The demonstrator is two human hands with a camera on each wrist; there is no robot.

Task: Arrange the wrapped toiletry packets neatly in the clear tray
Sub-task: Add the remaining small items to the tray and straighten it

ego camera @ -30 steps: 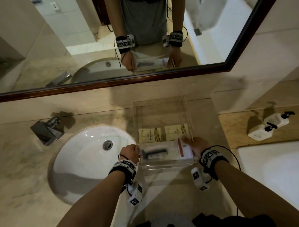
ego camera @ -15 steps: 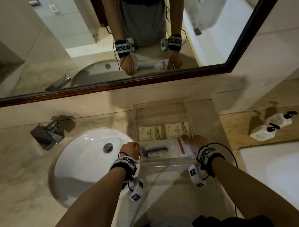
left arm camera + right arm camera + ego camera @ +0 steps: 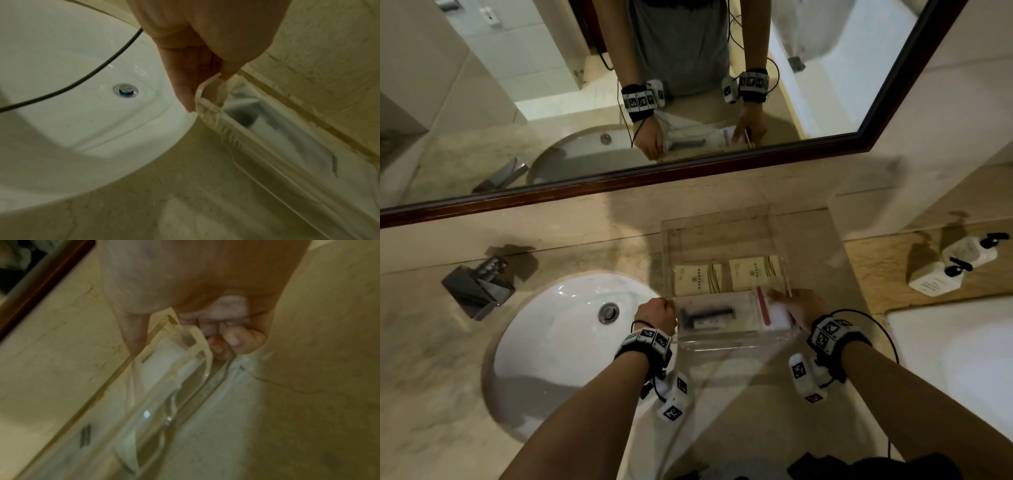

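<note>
Left hand point(image 3: 655, 313): pinches the left end of the clear packet point(image 3: 717, 313), thumb and fingers closed on its edge.
Right hand point(image 3: 799, 305): grasps the packet's right end, fingers curled.
Clear packet: stretched between both hands along the near edge of the clear tray point(image 3: 722, 219); dark item inside, red strip towards the right.
Beige packets point(image 3: 698, 278): two side by side, just behind it.
Tray: on the counter point(image 3: 739, 383), right of the sink point(image 3: 558, 335).
</note>
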